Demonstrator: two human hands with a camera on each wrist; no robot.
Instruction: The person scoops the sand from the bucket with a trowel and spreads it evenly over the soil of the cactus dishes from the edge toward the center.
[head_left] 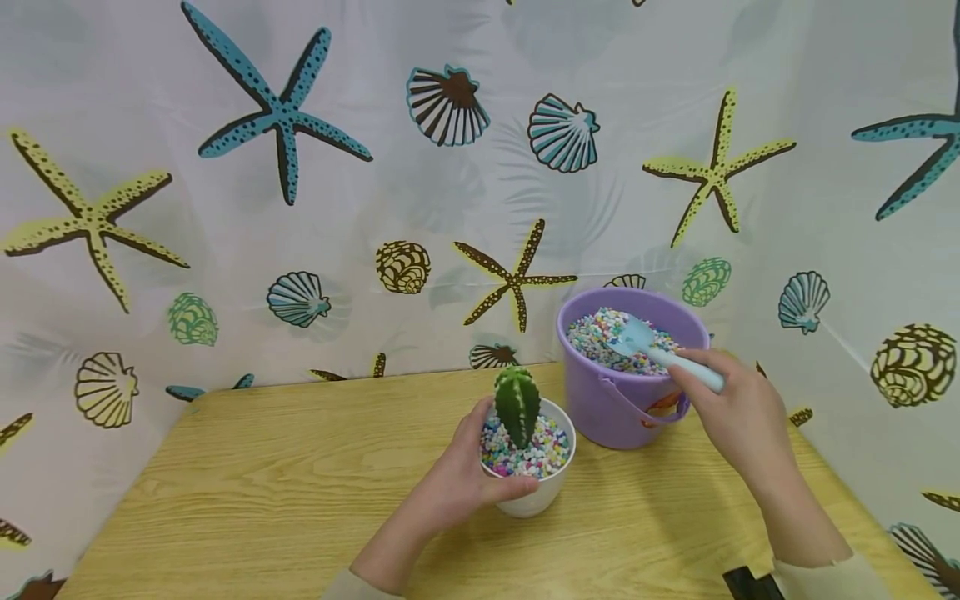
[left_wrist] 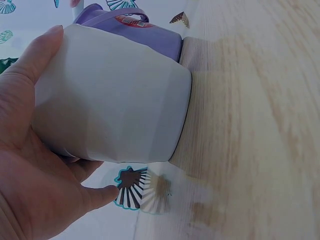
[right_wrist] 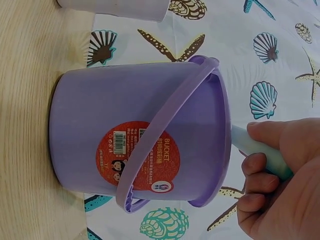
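Observation:
A white pot stands on the table with a small green cactus in it, amid colourful pebbles. My left hand grips the pot, thumb on the near side and fingers round the far left; in the left wrist view the white pot fills the middle. To the right is a purple bucket of similar pebbles. My right hand holds a light blue toy shovel by its handle, and its blade lies on the pebbles in the bucket. In the right wrist view the bucket wall hides the blade.
The wooden table extends left and in front of the pot. A white curtain printed with starfish and shells hangs behind and at the sides. The bucket's handle hangs down over its red label.

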